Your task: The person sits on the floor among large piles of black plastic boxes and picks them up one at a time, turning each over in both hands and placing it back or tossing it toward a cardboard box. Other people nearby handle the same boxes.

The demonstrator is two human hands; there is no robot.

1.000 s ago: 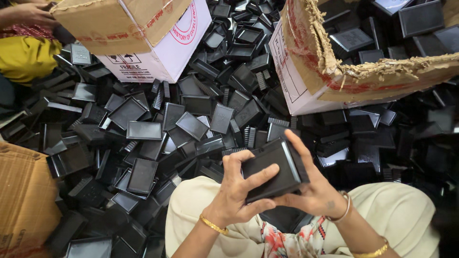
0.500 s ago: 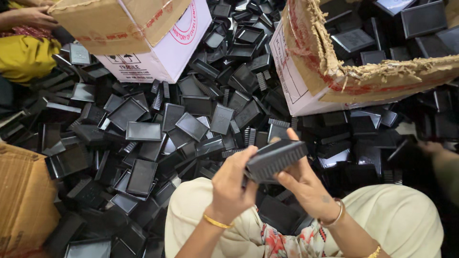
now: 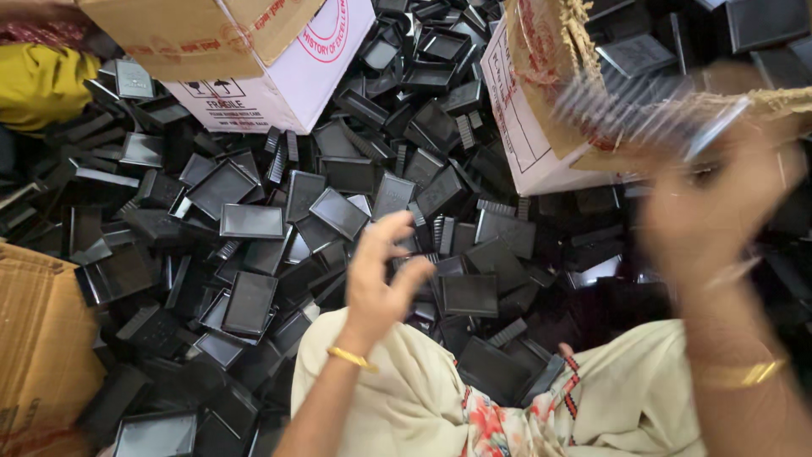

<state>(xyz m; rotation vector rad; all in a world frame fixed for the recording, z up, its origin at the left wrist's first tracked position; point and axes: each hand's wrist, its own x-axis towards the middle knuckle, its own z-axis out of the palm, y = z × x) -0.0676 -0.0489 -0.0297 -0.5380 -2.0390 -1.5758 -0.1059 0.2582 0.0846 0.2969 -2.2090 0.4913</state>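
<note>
While the blurred right hand (image 3: 719,203) grips the ribbed black piece (image 3: 643,118) by the torn box (image 3: 550,101), keep the empty, open left hand (image 3: 381,279) low over the trays (image 3: 338,211).

Single head view, looking steeply down from close above lap and floor (image 3: 254,220); cardboard box (image 3: 541,110) at one o'clock.

A white carton (image 3: 279,80) sits at upper left, a torn cardboard box (image 3: 541,110) at upper right, a brown box (image 3: 34,355) at lower left, yellow cloth (image 3: 38,85) at far left.
</note>
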